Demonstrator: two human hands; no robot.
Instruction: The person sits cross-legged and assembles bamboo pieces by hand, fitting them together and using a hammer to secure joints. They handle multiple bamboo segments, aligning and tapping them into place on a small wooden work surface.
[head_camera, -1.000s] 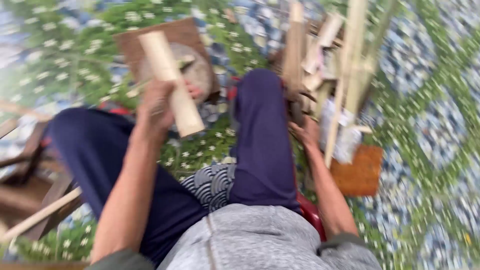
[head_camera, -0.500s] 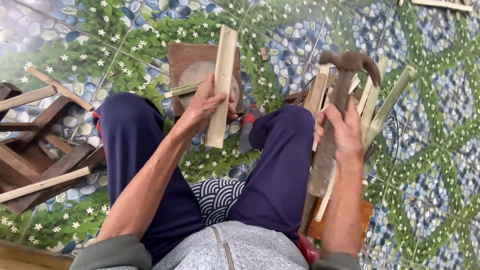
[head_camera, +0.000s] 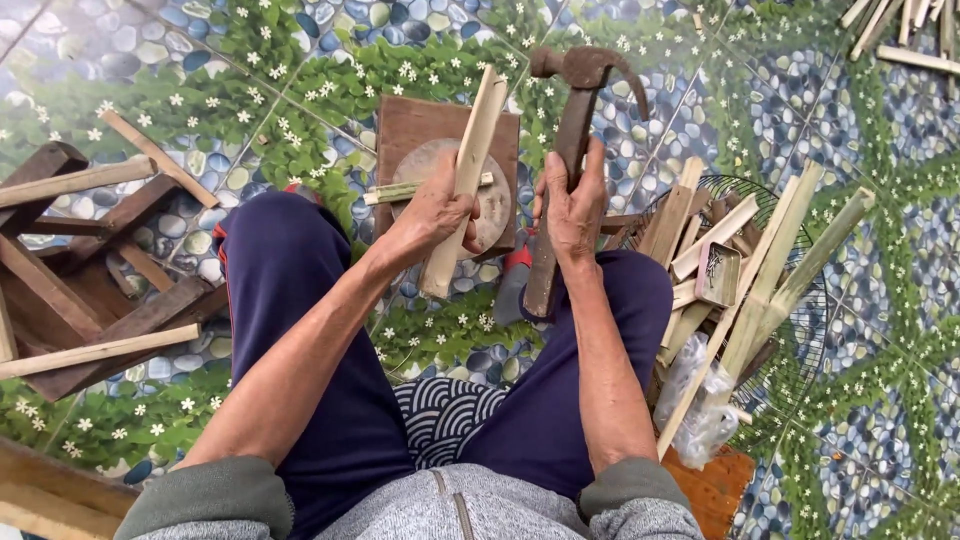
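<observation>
Left hand (head_camera: 435, 212), fingers wrapped round a split bamboo strip (head_camera: 462, 185), stands it over the wooden block (head_camera: 400, 130) on the tiled floor. Right hand (head_camera: 572, 205), fingers closed on the claw hammer (head_camera: 562, 170) handle, head raised. Likely mid-splitting; next blow needs steady aim. Bamboo strip pile (head_camera: 740, 260) crowds right knee; wood scraps (head_camera: 90, 270) left.

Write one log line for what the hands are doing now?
left hand: holds stick over board | right hand: holds hammer raised
</observation>
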